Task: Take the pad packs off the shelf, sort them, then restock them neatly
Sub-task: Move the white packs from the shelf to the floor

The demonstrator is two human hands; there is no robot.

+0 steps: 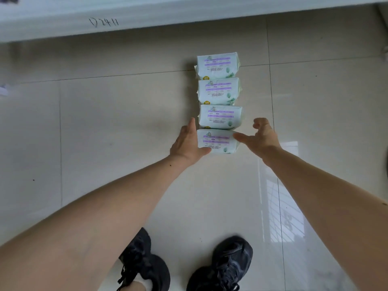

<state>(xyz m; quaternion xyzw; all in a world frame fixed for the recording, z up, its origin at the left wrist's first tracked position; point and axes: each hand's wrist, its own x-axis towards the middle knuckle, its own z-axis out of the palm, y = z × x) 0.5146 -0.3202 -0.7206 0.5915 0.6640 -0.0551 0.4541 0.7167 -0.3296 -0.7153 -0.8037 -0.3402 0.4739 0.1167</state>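
The floor is made of large pale glossy tiles, and along its far side runs the white edge of the shelf with some handwriting on it. On the floor, well in front of the shelf, four pad packs stand in one straight row that runs away from the person, each pack touching the next one. The farthest pack, the second pack and the third pack stand free. The nearest pack is between the two hands.

The packs look light and soft: thin plastic film around padding, so it probably gives under pressure and may be a little slippery. A good place to take hold seems to be the two short ends, pressed from both sides, or the long flat faces; the crimped end seams look too weak to pull on.

The left hand lies flat with straight fingers against the left end of the nearest pack, and its thumb goes under the near edge. The right hand is loosely open; its thumb reaches to the right end of the pack, and its fingers are half curled and hold nothing. At the bottom two black shoes stand on the tiles.
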